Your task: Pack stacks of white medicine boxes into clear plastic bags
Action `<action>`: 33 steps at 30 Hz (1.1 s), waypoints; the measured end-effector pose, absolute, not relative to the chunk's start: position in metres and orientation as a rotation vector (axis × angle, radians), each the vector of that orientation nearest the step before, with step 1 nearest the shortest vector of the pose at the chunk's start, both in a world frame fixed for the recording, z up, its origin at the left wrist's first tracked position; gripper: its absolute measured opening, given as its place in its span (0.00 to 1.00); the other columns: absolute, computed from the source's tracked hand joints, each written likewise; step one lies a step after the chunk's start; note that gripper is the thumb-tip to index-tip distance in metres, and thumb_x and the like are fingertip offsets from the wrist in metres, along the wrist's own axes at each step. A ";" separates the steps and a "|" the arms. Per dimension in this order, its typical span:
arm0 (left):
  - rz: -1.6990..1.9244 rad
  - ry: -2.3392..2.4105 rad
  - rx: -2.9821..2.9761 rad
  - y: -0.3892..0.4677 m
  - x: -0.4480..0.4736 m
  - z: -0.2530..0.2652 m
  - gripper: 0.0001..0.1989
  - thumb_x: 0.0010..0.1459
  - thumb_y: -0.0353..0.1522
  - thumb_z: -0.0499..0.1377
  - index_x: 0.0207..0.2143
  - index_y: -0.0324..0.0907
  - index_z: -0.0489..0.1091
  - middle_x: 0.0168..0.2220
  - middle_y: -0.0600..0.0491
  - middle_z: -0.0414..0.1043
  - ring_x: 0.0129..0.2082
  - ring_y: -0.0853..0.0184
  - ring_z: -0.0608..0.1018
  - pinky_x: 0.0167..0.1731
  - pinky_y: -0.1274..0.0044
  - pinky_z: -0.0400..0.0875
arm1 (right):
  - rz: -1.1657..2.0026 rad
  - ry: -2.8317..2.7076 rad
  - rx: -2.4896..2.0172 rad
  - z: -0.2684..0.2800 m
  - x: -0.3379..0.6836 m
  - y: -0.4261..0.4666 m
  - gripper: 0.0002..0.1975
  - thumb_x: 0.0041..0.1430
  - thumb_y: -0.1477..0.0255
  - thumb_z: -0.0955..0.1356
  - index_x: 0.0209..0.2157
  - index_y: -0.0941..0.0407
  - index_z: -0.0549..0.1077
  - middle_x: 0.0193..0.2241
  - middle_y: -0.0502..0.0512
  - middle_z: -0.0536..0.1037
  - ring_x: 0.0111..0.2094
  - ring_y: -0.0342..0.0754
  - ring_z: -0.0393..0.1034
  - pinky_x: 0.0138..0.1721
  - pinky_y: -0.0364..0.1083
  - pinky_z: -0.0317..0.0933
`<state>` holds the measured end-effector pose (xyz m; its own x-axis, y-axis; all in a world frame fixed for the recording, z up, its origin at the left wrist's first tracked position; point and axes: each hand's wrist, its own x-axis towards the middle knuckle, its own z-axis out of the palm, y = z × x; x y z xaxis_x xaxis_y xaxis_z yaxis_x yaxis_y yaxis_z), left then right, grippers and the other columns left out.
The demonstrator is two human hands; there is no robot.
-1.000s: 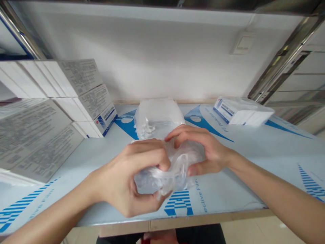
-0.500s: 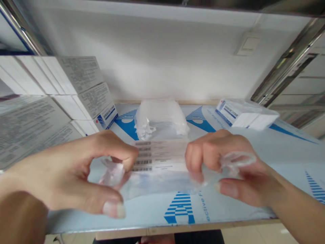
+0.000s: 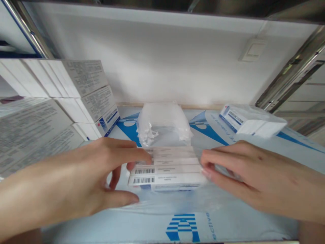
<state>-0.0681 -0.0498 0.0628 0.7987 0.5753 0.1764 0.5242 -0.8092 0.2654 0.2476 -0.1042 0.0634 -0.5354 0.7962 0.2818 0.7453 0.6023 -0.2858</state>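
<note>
A row of several small white boxes (image 3: 170, 169) with barcodes lies in front of me, wrapped in loose clear plastic film (image 3: 177, 201). My left hand (image 3: 109, 176) is at the row's left end, its fingers curled over the top corner and its thumb spread apart lower down. At the right end, my right hand (image 3: 236, 173) has thumb and fingertips pinched together on the film, close against the boxes. Just behind stands a film-wrapped white pack (image 3: 164, 118), with crumpled film at its front corners.
White printed boxes (image 3: 86, 78) are stacked along the left side. A wrapped box pack (image 3: 251, 118) sits at the back right. Blue-printed protective film (image 3: 182, 228) covers the table. A white wall with a switch (image 3: 254, 50) rises behind, between metal posts.
The film ends that both hands gripped are lowered, and the boxes now show clearly. My left fingers have come onto the boxes' left end; my right hand has turned palm-down at the right end.
</note>
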 end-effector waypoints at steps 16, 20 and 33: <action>0.336 1.189 2.946 -0.050 -0.078 0.028 0.36 0.53 0.51 0.64 0.62 0.55 0.62 0.56 0.47 0.71 0.47 0.50 0.77 0.46 0.61 0.73 | 0.273 -2.537 -1.240 0.030 0.221 -0.080 0.45 0.50 0.58 0.74 0.67 0.52 0.58 0.60 0.64 0.66 0.57 0.63 0.65 0.56 0.61 0.64; 0.395 1.158 2.958 -0.048 -0.073 0.025 0.40 0.51 0.54 0.63 0.63 0.49 0.62 0.59 0.42 0.67 0.53 0.45 0.74 0.49 0.58 0.71 | 0.410 -2.569 -1.073 0.029 0.220 -0.072 0.49 0.48 0.57 0.75 0.68 0.52 0.54 0.61 0.64 0.65 0.60 0.62 0.61 0.59 0.60 0.60; 0.647 0.879 2.936 -0.057 -0.028 0.049 0.30 0.51 0.45 0.65 0.54 0.42 0.66 0.45 0.44 0.74 0.45 0.52 0.75 0.44 0.63 0.72 | 0.264 -2.576 -1.192 0.051 0.217 -0.082 0.41 0.45 0.60 0.75 0.60 0.54 0.64 0.51 0.60 0.77 0.49 0.59 0.73 0.49 0.54 0.68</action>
